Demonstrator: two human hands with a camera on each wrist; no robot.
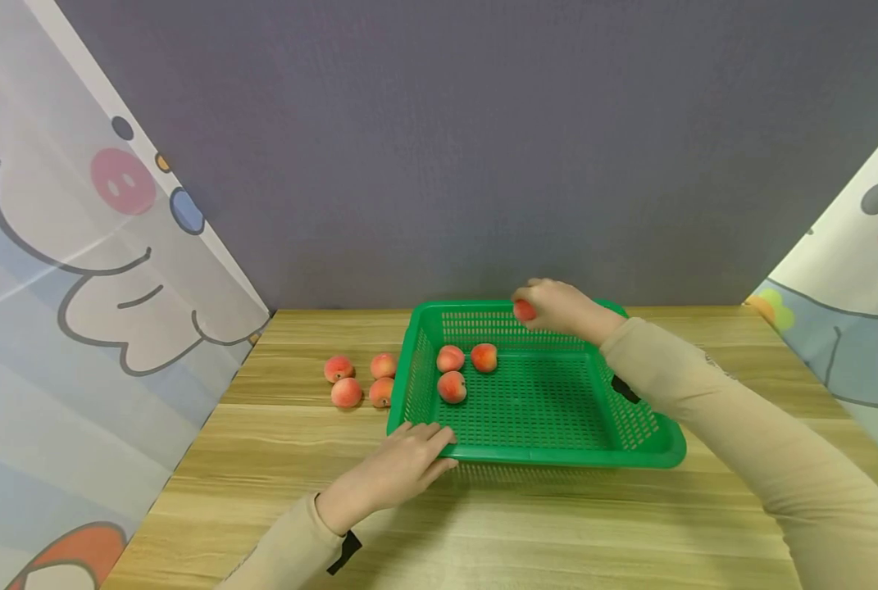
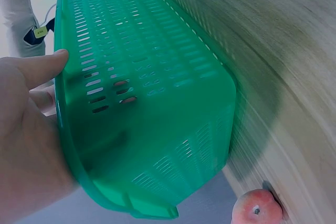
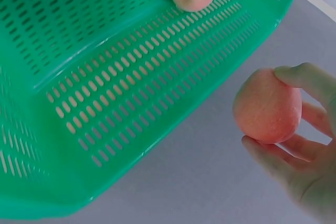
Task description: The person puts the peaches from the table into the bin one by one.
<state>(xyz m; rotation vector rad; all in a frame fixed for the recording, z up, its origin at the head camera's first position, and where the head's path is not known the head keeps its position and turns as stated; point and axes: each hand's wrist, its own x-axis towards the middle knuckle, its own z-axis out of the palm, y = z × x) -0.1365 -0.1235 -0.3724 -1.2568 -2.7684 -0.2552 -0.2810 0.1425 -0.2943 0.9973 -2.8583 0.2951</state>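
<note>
A green plastic basket [image 1: 557, 456] with slotted walls sits on the table. My left hand [image 1: 400, 465] grips its near rim by the left corner, thumb [image 2: 48, 66] on the outer side and fingers over the edge. Between thumb and fingertips, my right hand [image 1: 560, 307] holds a red peach [image 3: 268, 106] near the far rim, raised over that side. Three more peaches lie in the left half of the basket: one at the back [image 1: 450, 359], one to its right [image 1: 484, 357] and one in front [image 1: 452, 388].
Several loose peaches [image 1: 346, 392] lie on the wooden table [image 1: 284, 459] just left of the basket. A grey wall [image 1: 483, 164] rises behind the table's far edge. Cartoon-printed curtains [image 1: 33, 328] hang at both sides.
</note>
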